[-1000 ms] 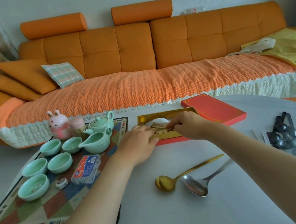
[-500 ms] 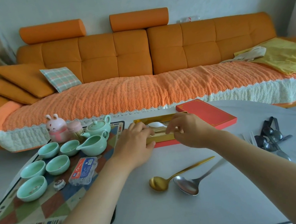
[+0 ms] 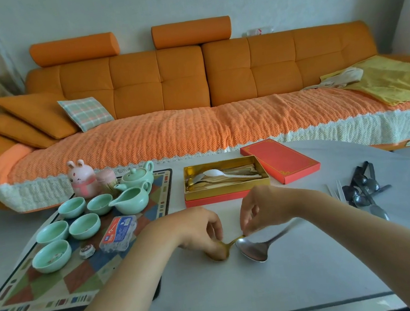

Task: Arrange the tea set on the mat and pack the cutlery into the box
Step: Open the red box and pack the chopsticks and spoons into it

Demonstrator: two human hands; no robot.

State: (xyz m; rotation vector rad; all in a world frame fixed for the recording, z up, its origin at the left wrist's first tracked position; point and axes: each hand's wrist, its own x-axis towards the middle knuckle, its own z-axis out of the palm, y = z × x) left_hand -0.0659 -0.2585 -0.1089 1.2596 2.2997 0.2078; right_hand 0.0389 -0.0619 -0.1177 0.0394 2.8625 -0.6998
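A gold spoon [image 3: 228, 245] lies on the white table near the front. My left hand [image 3: 199, 229] pinches its bowl end and my right hand [image 3: 264, 206] pinches its handle. A silver spoon [image 3: 256, 251] lies right beside it, untouched. Behind my hands stands the open gold-lined red box [image 3: 226, 190] with a white spoon and gold cutlery inside. The patterned mat [image 3: 58, 283] on the left carries a pale green teapot [image 3: 138, 177], a pitcher [image 3: 132, 199] and several green cups [image 3: 84, 226].
The red box lid [image 3: 280, 160] lies to the right of the box. A pile of dark and silver cutlery [image 3: 363, 190] sits at the table's right. A pink rabbit figure [image 3: 81, 181], a blue packet [image 3: 118, 233] and a small wrapped item rest on the mat. An orange sofa stands behind.
Both hands have left the box and come back toward me. They now pinch the gold spoon, which lay free on the table before.
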